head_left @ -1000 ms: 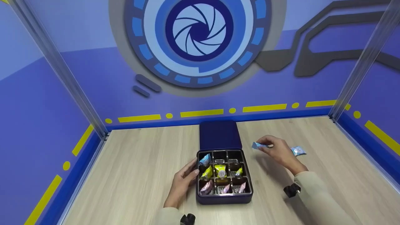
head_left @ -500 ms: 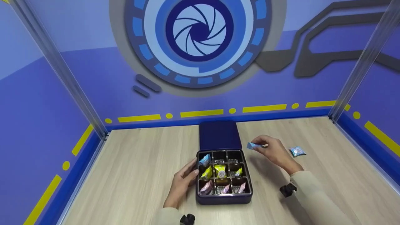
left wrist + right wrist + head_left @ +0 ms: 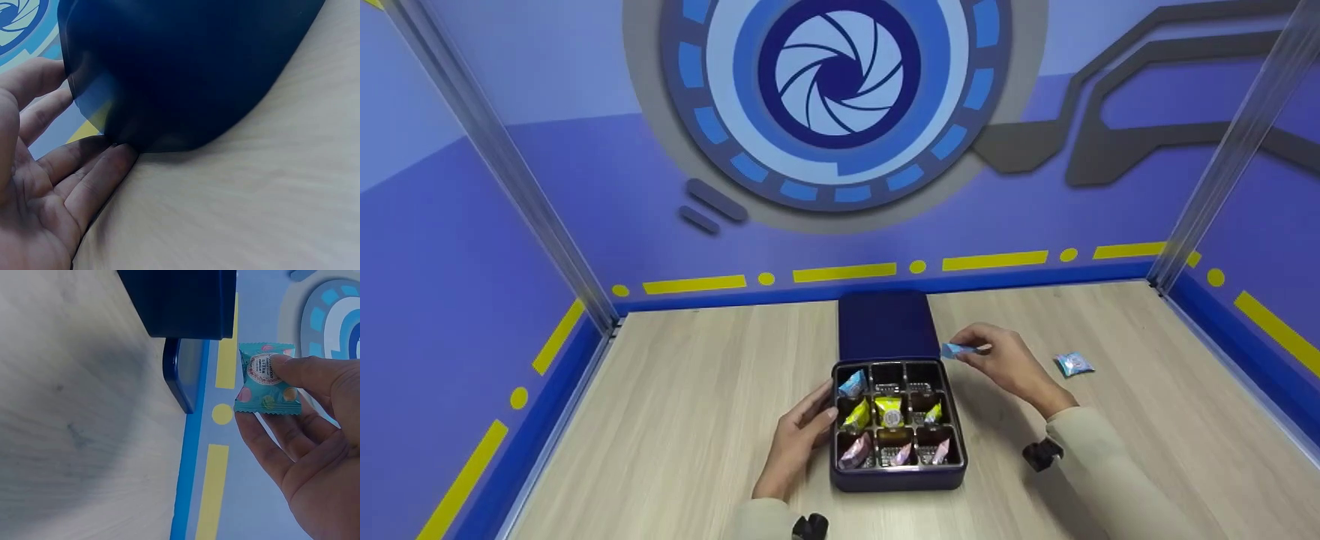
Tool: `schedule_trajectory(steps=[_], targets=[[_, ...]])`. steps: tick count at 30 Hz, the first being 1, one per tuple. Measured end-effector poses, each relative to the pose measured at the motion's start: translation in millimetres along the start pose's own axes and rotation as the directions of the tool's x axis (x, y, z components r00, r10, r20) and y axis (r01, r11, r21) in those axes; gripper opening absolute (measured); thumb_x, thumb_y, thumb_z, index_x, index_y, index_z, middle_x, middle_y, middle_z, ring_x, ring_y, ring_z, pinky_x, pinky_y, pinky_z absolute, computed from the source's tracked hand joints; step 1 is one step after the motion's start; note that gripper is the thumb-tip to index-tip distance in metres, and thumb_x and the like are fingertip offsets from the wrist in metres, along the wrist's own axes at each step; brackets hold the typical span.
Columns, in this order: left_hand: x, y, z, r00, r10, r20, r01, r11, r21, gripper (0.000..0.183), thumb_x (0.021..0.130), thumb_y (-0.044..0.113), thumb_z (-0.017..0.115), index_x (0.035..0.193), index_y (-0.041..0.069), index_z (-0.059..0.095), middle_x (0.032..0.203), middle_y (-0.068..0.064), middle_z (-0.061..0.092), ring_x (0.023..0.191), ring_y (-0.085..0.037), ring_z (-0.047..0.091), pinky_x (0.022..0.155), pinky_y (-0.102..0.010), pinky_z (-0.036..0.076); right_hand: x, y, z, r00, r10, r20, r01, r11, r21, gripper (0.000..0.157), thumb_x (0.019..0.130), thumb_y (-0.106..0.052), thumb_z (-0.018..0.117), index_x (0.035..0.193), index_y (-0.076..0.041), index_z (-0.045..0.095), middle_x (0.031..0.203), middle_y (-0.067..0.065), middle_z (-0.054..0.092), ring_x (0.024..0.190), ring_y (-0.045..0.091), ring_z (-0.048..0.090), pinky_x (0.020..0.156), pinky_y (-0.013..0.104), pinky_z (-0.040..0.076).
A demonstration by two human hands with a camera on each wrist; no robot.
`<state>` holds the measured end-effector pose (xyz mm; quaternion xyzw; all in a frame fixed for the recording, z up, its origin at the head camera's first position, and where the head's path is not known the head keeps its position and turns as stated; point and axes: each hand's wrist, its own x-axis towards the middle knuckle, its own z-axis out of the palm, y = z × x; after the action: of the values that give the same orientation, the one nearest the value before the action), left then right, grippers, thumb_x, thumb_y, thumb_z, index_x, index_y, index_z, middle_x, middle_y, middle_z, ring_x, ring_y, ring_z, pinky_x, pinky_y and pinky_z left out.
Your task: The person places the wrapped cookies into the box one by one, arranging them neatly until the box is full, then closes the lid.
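A dark blue tin (image 3: 897,480) lies open on the table, its black tray divided into compartments. A blue-wrapped candy (image 3: 853,383) sits in the back left compartment; the other two back ones hold nothing. Yellow candies (image 3: 889,412) fill the middle row, and pink candies (image 3: 856,450) the front row. My left hand (image 3: 801,439) rests its fairly straight fingers against the tin's left side; in the left wrist view its fingers (image 3: 104,174) touch the dark wall. My right hand (image 3: 1009,364) pinches a blue candy (image 3: 267,379) between thumb and fingers, just right of the tin's back corner.
Another blue-wrapped candy (image 3: 1075,364) lies on the wooden table (image 3: 697,405) to the right of my right hand. The tin's lid (image 3: 887,326) lies behind the tray, near the back wall (image 3: 705,247). Side walls with metal posts enclose the table.
My right hand has moved left toward the tin with the blue candy, showing more of the candy on the table. My left hand and the tin have stayed put.
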<state>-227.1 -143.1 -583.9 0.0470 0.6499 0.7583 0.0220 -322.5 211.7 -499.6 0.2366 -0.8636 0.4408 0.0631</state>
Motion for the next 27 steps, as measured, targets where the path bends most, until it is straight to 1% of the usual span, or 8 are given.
schedule_trajectory(steps=[7, 14, 20, 27], targets=[[-0.6, 0.2, 0.2, 1.000, -0.005, -0.011, 0.005, 1.000, -0.004, 0.057, 0.106, 0.021, 0.069, 0.158, 0.008, 0.051, 0.163, -0.016, 0.045, 0.144, -0.032, 0.050, 0.109, -0.039, 0.053, 1.5, -3.3, 2.9, 0.999, -0.021, 0.025, 0.021, 1.000, 0.022, 0.015, 0.096, 0.002, 0.077, 0.109, -0.005, 0.077, 0.105, 0.005, 0.076, 0.100, 0.028, 0.073, 0.087, 0.039, 0.063], [-1.0, 0.3, 0.9, 1.000, -0.005, -0.017, 0.005, 1.000, -0.008, 0.056, 0.105, 0.021, 0.069, 0.157, 0.008, 0.052, 0.163, -0.017, 0.046, 0.143, -0.033, 0.051, 0.108, -0.039, 0.053, 3.9, -9.1, 6.6, 0.999, -0.047, 0.025, 0.047, 0.999, -0.001, 0.019, 0.094, 0.004, 0.077, 0.109, -0.007, 0.078, 0.109, 0.005, 0.075, 0.100, 0.025, 0.073, 0.088, 0.040, 0.063], [-0.3, -0.2, 1.3, 1.000, 0.007, -0.012, -0.007, 1.000, -0.018, 0.056, 0.106, 0.019, 0.069, 0.157, 0.006, 0.052, 0.162, -0.018, 0.046, 0.143, -0.033, 0.051, 0.108, -0.039, 0.053, 6.7, -13.4, 11.0, 0.997, -0.069, 0.046, 0.069, 0.998, 0.014, 0.017, 0.095, 0.004, 0.077, 0.108, -0.006, 0.078, 0.109, 0.006, 0.075, 0.100, 0.026, 0.072, 0.088, 0.041, 0.063], [-0.7, -1.0, 0.9, 1.000, 0.017, -0.004, -0.017, 0.999, -0.037, 0.056, 0.106, 0.018, 0.068, 0.157, 0.004, 0.050, 0.162, -0.020, 0.045, 0.142, -0.032, 0.052, 0.107, -0.035, 0.054, 8.6, -17.0, 16.3, 0.993, -0.088, 0.076, 0.085, 0.996, 0.037, 0.014, 0.096, 0.001, 0.077, 0.108, -0.005, 0.078, 0.110, 0.007, 0.075, 0.100, 0.027, 0.072, 0.089, 0.042, 0.063]])
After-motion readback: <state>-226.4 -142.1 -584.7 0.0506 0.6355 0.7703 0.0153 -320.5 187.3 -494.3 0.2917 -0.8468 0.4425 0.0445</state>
